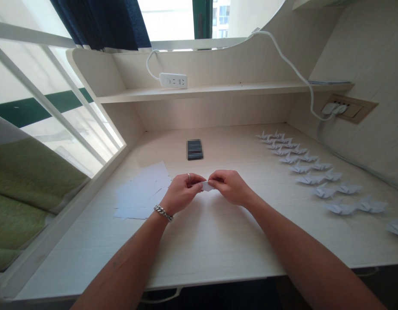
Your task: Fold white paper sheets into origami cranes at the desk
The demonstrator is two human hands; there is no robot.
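Note:
Between my two hands, over the middle of the desk, is a small folded piece of white paper (206, 186). My left hand (185, 189) pinches its left side with thumb and fingers; a ring and a chain bracelet (163, 212) are on this arm. On the opposite side, my right hand (229, 185) grips the paper's right end between thumb and forefinger. Part of the paper is hidden behind the fingers. Loose white paper sheets (139, 193) lie spread just left of my left hand. Folded paper cranes (310, 178) stand in two rows to the right.
A dark rectangular object (195, 150), blurred out, lies beyond my hands. A shelf (218, 90) across the back carries a white power strip (173, 80). Its cord (292, 64) runs to a wall socket (353, 108) at right. White rails (57, 99) border the left side.

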